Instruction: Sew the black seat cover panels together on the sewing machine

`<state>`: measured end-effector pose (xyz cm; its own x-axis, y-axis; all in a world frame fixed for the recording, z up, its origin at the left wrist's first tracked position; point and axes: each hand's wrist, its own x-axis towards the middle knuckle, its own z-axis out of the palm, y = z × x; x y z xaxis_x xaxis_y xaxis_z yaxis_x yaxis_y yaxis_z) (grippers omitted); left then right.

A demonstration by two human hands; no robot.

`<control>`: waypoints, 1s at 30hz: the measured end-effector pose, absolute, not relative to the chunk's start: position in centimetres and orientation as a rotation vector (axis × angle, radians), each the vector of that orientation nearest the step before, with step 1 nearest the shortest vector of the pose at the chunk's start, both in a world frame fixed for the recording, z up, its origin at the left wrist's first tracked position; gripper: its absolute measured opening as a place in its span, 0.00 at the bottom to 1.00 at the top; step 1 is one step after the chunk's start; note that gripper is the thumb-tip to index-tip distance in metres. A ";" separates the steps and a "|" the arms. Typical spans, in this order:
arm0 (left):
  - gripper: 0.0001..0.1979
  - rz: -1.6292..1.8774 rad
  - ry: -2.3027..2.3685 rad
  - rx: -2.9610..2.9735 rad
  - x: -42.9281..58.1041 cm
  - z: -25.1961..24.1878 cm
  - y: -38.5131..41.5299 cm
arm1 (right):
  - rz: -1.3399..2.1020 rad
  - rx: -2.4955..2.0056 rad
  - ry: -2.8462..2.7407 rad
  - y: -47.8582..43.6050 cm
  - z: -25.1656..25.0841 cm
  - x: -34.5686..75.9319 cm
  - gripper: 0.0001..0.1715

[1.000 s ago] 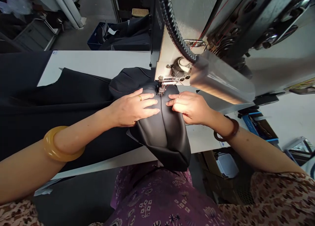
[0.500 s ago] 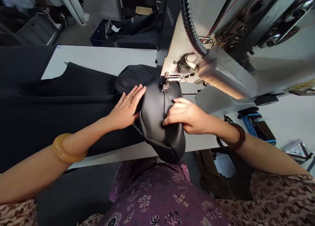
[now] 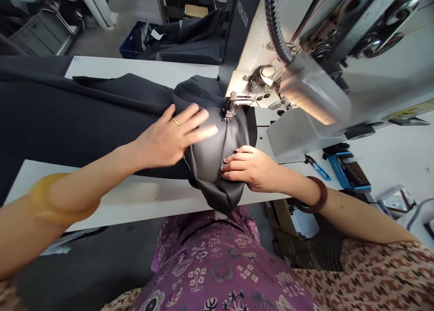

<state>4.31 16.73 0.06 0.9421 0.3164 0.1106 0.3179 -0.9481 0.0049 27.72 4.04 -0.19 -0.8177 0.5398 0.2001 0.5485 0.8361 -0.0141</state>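
Observation:
A piece of black leather-like material [image 3: 207,155] lies bunched under the presser foot [image 3: 228,114] of a sewing machine, a seam running down from the foot. My left hand [image 3: 169,137], slightly blurred, is spread with fingers apart over the left part of the piece; whether it presses on it I cannot tell. At the seam, below the foot, my right hand [image 3: 249,168] has its fingers together and curled on the material, its thumb hidden. Leftwards the dark material [image 3: 84,116] stretches across the white table [image 3: 135,195]. The needle tip is hard to make out.
The machine head [image 3: 251,53] and its lamp [image 3: 313,89] overhang from the right. A blue-handled cutter [image 3: 318,167] and a blue box [image 3: 349,171] lie at the right. Behind the table stands a blue bin [image 3: 130,42] beside more dark material [image 3: 190,40].
My left hand has opened wider and moved onto the leather-like piece. My right hand has gone from a pinch to curled fingers along the seam. The dark material at left has shifted away from me.

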 end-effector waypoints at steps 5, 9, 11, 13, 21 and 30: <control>0.37 0.069 0.040 -3.063 5.7 1.7 13.3 | -0.148 -0.942 -2.755 5.2 0.0 29.3 0.16; 0.34 0.117 -0.057 -3.001 6.8 1.4 12.6 | -0.305 -1.050 -2.656 5.9 -0.2 31.1 0.14; 0.30 0.109 -0.069 -2.994 6.9 1.7 12.3 | -0.325 -1.044 -2.653 5.9 -0.4 31.6 0.14; 0.28 0.100 -0.066 -2.992 6.9 2.1 12.2 | -0.337 -1.058 -2.639 5.8 -0.6 31.6 0.15; 0.27 0.059 -0.092 -2.977 6.6 2.2 13.5 | -0.337 -1.072 -2.588 6.7 -0.7 31.8 0.15; 0.26 -0.049 -0.106 -3.035 6.6 2.1 14.8 | -0.238 -1.103 -2.563 7.8 -0.2 32.2 0.18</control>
<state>6.61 14.77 2.14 0.9971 0.0679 0.0354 0.0712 -0.9922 -0.1026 32.17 7.81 -0.22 -0.6410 0.6716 0.3716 0.7286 0.6846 0.0194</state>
